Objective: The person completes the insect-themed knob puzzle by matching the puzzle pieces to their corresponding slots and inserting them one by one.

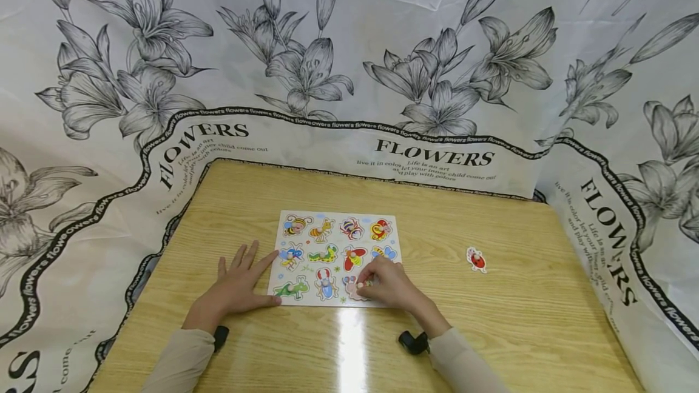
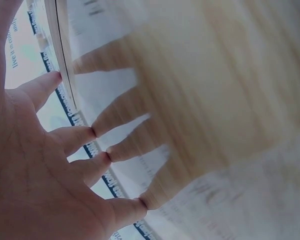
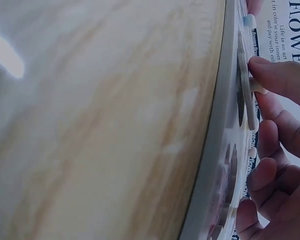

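A white peg puzzle board [image 1: 338,215] with colourful insect pieces lies on the wooden table. My left hand [image 1: 235,287] rests with spread fingers at the board's left edge, its thumb by the lower left corner. Over the bottom row, my right hand [image 1: 390,284] pinches a puzzle piece [image 3: 247,87] by its small knob between thumb and index finger. This thin piece stands close against the board's face in the right wrist view; whether it sits in its recess I cannot tell. Its picture is mostly hidden by the fingers.
A red ladybug piece [image 1: 477,260] lies alone on the table [image 1: 519,320], right of the board. White cloth [image 1: 327,138] printed with flowers and lettering hangs around the table's back and sides. Glare streaks the table in front of the board.
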Motion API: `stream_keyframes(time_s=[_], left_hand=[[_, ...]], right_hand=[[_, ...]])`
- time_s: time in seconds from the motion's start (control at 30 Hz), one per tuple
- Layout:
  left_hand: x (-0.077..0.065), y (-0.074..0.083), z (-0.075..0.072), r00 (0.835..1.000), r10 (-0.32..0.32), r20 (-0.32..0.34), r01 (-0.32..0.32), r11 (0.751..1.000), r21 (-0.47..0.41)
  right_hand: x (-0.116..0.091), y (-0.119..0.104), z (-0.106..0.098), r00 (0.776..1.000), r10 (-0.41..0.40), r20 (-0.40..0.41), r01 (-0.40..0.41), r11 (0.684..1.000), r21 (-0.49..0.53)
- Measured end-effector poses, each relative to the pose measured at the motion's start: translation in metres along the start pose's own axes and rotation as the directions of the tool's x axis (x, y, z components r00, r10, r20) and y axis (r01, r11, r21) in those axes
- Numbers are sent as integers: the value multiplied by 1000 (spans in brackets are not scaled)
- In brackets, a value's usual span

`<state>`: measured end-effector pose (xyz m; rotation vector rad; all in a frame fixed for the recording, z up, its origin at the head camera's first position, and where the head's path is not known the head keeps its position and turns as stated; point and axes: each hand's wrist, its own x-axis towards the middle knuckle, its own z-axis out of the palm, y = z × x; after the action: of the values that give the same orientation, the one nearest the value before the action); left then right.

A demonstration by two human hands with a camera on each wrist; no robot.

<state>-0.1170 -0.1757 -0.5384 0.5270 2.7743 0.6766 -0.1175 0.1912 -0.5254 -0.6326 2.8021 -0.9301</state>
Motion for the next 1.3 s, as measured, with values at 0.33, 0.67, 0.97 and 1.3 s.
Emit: stream_keyframes(time_s=[0.33,0.67,0.97,1.3], left_hand=[[-2,3,-3,1000,-4,5,4,1000,-2],[-2,5,-4,1000,-7,7,7,1000,-13],[-2,4,-2,1000,-8,8,8,1000,2],[-1,3,-1,1000,-4,5,4,1000,-4]], right_hand=[[2,0,2,1000,-18,4,18,998,-55],[3,2,3,1000,-14,15,15,998,-62],[2,3,4,999,-18,28,20,998,-63],[1,2,4,1000,-1,30,2,999,-42]])
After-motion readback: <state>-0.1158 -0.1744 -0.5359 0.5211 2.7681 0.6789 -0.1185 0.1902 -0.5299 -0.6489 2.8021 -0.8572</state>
